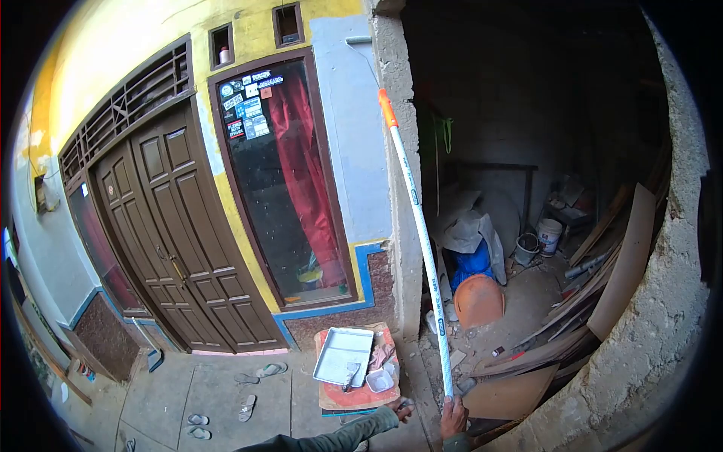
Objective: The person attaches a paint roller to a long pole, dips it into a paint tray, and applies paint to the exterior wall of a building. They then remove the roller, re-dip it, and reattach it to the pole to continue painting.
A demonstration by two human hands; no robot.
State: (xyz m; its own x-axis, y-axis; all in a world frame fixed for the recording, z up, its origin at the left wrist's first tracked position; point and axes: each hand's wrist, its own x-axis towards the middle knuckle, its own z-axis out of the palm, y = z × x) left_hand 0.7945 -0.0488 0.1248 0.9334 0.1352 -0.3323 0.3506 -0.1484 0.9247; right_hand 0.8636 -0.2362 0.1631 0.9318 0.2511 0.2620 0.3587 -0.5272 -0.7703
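A long white pole (422,241) with an orange tip rises steeply from the bottom of the head view, up along a concrete pillar (399,151). My right hand (453,416) grips the pole's lower end. My left hand (397,410), in a green sleeve, is just left of it with fingers curled. I cannot make out whether it holds anything. Below and left of my hands, a grey paint tray (343,354) lies on a red board (361,395) on the floor, with a small white tub beside it.
A brown double door (181,241) and a window (290,181) with a red curtain fill the left wall. Sandals (263,371) lie on the floor. Right of the pillar, a dim storeroom holds leaning boards (617,264), an orange basin (478,300) and buckets (548,235).
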